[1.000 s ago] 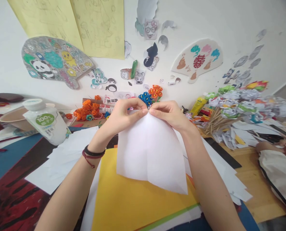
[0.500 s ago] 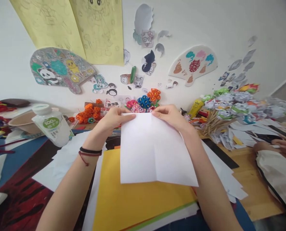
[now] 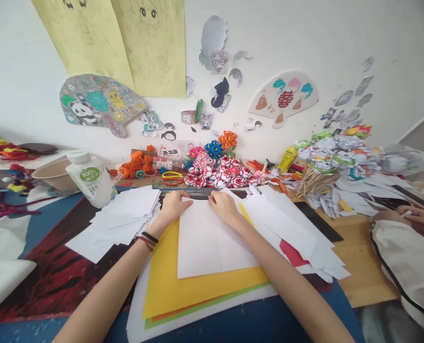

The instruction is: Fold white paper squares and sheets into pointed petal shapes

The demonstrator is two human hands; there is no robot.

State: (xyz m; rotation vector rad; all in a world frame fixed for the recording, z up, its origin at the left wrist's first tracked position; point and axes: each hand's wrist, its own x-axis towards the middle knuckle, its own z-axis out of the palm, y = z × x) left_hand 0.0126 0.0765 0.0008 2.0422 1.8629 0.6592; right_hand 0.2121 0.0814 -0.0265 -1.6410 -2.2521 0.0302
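Note:
A white sheet of paper [image 3: 212,243] with faint fold creases lies over a stack of coloured paper, whose top sheet is yellow paper [image 3: 162,290]. At its far left corner, my left hand [image 3: 173,209] pinches the edge between thumb and fingers. My right hand [image 3: 224,206] has its fingers curled closed on the far edge, a little to the right. Green, orange and white sheets peek out under the yellow one. My right forearm covers the white sheet's right side.
White paper piles lie left [image 3: 129,214] and right [image 3: 287,219]. A white bottle [image 3: 92,181] stands at the left. Red-and-white paper flowers [image 3: 222,174] sit along the wall. At the far right is another person's hand [image 3: 421,216], near a black strip [image 3: 414,196].
Both hands have brought the white sheet down from above the stack onto the yellow paper. The flowers behind, hidden before, now show.

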